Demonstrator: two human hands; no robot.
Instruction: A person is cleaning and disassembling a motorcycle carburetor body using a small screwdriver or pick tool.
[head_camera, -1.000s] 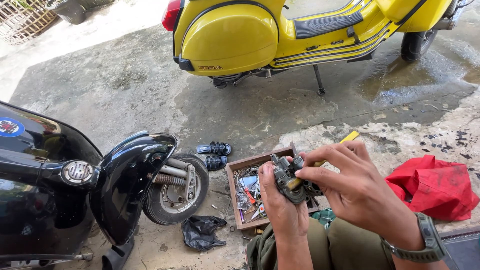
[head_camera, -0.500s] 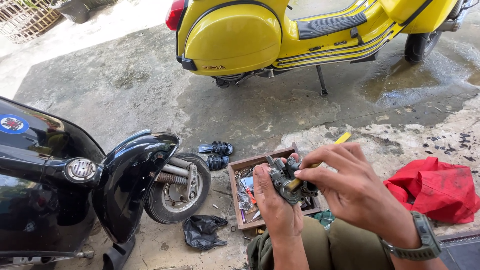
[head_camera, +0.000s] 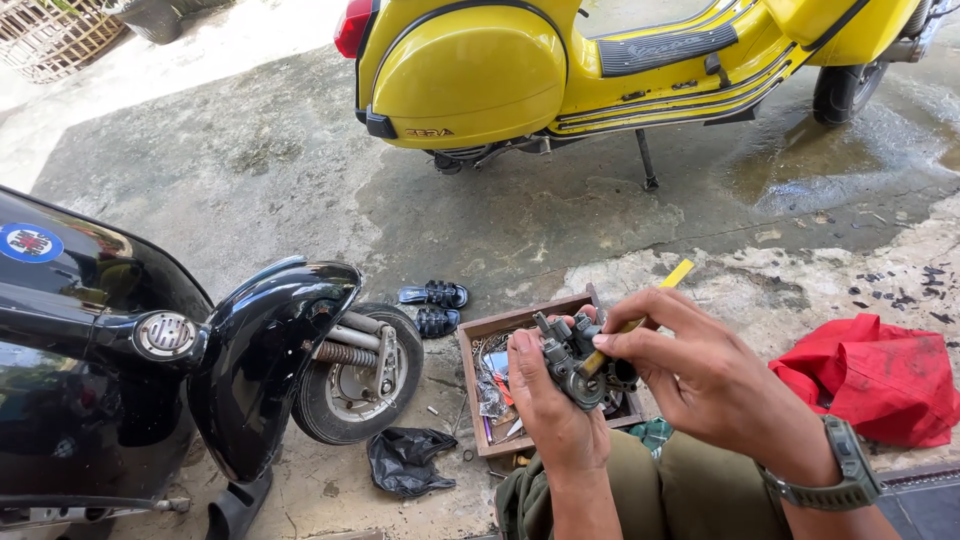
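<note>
My left hand (head_camera: 553, 410) grips a small grey metal carburettor (head_camera: 574, 362) from below, held over my knees. My right hand (head_camera: 712, 380), with a grey wristwatch (head_camera: 848, 475), pinches a yellow-handled tool (head_camera: 640, 320) whose tip goes into the carburettor. Just beyond the hands sits an open wooden box (head_camera: 480, 330) of small parts and tools on the concrete.
A black scooter (head_camera: 150, 370) with its front wheel (head_camera: 360, 375) stands at the left. A yellow scooter (head_camera: 600, 70) is parked at the top. A red cloth (head_camera: 880, 375) lies right, a black rag (head_camera: 405, 460) and a pair of sandals (head_camera: 435, 305) near the wheel.
Both hands and the carburettor shifted slightly down and left in view. The grip on the part and the tool is the same.
</note>
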